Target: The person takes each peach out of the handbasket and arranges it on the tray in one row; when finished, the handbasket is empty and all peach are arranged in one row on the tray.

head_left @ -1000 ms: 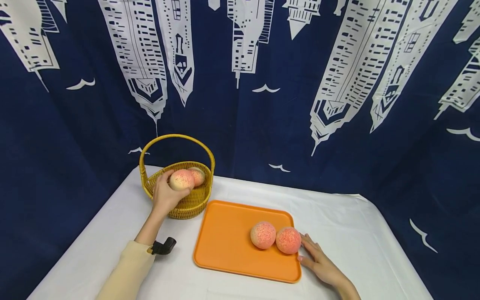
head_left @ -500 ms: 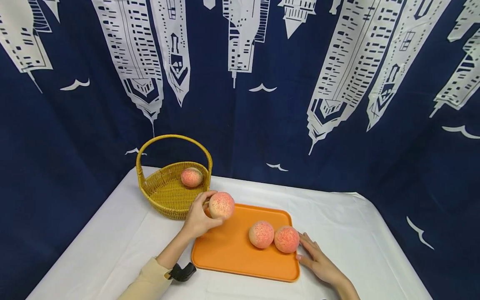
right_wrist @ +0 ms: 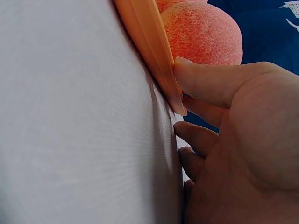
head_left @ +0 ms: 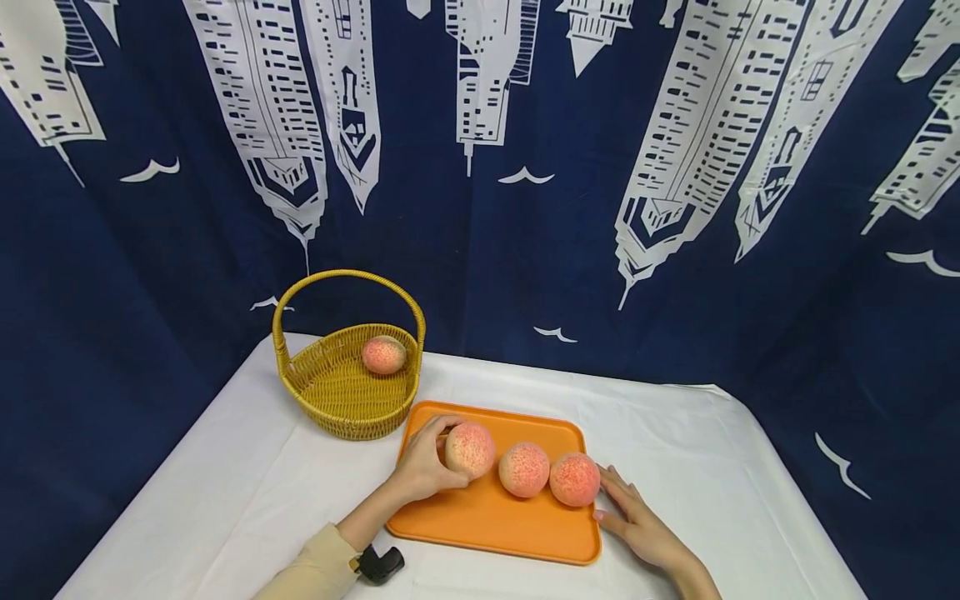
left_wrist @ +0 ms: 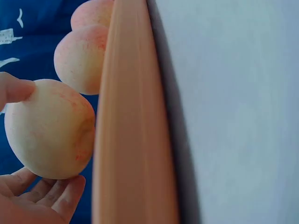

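My left hand (head_left: 425, 467) holds a pink-and-cream peach (head_left: 470, 450) between thumb and fingers at the left part of the orange tray (head_left: 480, 537). In the left wrist view, the thumb and fingers are on opposite sides of this peach (left_wrist: 49, 130); it looks very low over the tray or on it, I cannot tell which. Two more peaches sit on the tray, a middle peach (head_left: 524, 469) and a right peach (head_left: 575, 479), side by side. My right hand (head_left: 641, 529) rests at the tray's right edge, fingers relaxed, thumb touching the rim (right_wrist: 163, 60).
A yellow wicker basket (head_left: 360, 427) with a tall arched handle stands behind the tray to the left, holding one peach (head_left: 384, 355). A white cloth (head_left: 697, 467) covers the table. Behind it hangs a dark blue curtain (head_left: 517, 267) with white building prints.
My left hand has carried a peach out of the basket, rightward and toward me, to the tray beside the middle peach. The right hand has stayed at the tray's edge.
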`<state>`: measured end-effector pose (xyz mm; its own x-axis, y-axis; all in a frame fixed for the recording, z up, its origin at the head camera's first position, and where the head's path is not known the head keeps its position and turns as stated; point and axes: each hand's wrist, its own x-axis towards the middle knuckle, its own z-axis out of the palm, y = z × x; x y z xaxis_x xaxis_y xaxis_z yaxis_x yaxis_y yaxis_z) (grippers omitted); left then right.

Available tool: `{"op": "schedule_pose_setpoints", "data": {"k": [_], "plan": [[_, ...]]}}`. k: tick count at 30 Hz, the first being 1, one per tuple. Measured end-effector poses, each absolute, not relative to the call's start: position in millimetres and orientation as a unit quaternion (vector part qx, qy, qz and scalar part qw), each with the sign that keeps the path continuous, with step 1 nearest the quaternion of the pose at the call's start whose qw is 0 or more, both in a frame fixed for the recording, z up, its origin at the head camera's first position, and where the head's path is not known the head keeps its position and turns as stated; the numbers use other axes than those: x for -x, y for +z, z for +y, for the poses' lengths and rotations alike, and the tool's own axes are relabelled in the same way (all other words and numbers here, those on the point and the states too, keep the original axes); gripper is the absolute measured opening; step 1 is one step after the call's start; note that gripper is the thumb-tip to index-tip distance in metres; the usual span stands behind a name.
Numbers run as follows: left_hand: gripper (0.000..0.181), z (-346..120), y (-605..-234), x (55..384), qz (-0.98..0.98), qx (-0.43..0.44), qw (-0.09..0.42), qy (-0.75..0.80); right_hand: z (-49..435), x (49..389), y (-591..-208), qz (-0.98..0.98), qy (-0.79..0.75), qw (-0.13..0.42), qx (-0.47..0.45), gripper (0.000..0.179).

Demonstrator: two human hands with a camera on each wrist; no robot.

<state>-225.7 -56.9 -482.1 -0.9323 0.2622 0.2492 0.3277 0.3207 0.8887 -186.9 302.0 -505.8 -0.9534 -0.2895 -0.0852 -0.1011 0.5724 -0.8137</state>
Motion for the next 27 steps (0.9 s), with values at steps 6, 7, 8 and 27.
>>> {"op": "schedule_pose_setpoints", "data": {"k": [6,7,8,27], "plan": [[0.076,-54.6,-488.0,226.9,-0.815,0.187,0.027,-0.548,302.1,187.4,-507.1,0.883,-0.446,0.115,0.095,0.068],[0.076,-54.4,-489.1,227.3,-0.814,0.188,0.027,-0.549,301.8,187.6,-507.0,0.883,-0.445,0.116,0.095,0.068],[0.075,-54.3,-490.2,227.4,-0.814,0.190,0.028,-0.548,301.6,187.9,-506.9,0.882,-0.445,0.118,0.094,0.068],[0.075,-54.3,-507.6,229.2,-0.795,0.207,-0.016,-0.570,302.5,185.5,-510.3,0.885,-0.441,0.091,0.116,0.067]]}}
